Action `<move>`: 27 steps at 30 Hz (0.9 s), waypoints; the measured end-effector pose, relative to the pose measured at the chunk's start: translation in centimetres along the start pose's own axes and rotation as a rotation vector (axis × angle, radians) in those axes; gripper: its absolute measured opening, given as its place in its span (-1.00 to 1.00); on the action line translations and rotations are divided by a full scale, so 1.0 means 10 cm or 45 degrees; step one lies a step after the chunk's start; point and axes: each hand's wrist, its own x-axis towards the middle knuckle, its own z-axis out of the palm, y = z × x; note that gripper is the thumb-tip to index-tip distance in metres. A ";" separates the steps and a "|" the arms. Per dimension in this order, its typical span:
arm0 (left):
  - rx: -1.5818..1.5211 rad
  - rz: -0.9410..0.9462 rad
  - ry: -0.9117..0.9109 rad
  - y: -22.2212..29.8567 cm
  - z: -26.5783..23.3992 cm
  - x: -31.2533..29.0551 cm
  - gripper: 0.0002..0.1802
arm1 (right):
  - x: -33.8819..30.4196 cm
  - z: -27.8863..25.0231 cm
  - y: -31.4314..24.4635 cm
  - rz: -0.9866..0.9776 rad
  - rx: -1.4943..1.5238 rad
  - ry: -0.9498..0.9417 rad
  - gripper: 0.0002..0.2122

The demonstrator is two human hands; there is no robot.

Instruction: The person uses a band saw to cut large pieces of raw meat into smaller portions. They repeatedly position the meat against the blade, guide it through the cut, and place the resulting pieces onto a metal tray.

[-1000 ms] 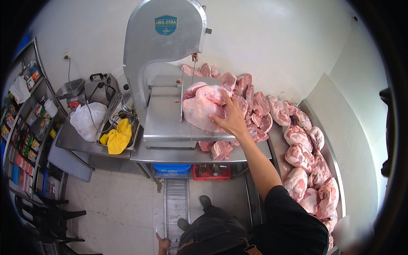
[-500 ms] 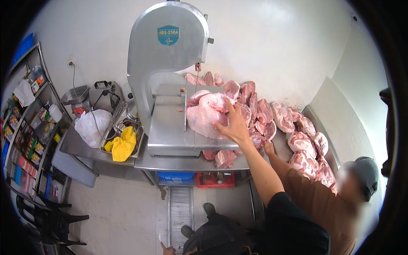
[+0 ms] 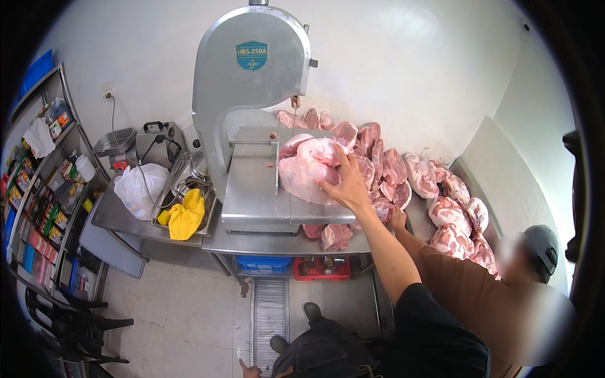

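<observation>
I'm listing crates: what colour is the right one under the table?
That crate is red, clearest in the head view.

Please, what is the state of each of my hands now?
Left hand: one finger extended; partly out of frame, holding cannot be told.
Right hand: open, spread against the meat.

This is a butcher's workroom: a metal band saw [image 3: 252,88] bearing a large raw joint [image 3: 309,178] stands toward eleven o'clock, cut meat [image 3: 394,167] lies heaped toward two. A grated floor drain [image 3: 270,315] runs toward six.

Black sleeve [image 3: 438,324], dark footwear [image 3: 312,310]
</observation>
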 end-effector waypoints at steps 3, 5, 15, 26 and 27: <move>0.017 -0.005 0.099 0.01 0.04 0.01 -0.71 | 0.00 0.01 0.05 -0.012 -0.017 0.022 0.01; 0.066 -0.031 0.011 0.05 -0.03 0.02 -0.73 | 0.02 0.05 0.04 -0.010 0.004 0.016 0.01; -0.005 0.253 -0.255 0.06 -0.12 0.03 -0.83 | 0.06 -0.02 0.03 -0.005 -0.047 -0.006 0.03; 0.641 0.074 -0.011 0.37 -0.03 0.19 0.15 | -0.11 -0.26 -0.19 0.037 0.001 -0.099 0.04; 0.718 0.207 -0.098 0.72 0.21 0.18 0.16 | -0.10 -0.26 -0.23 0.035 -0.004 -0.125 0.01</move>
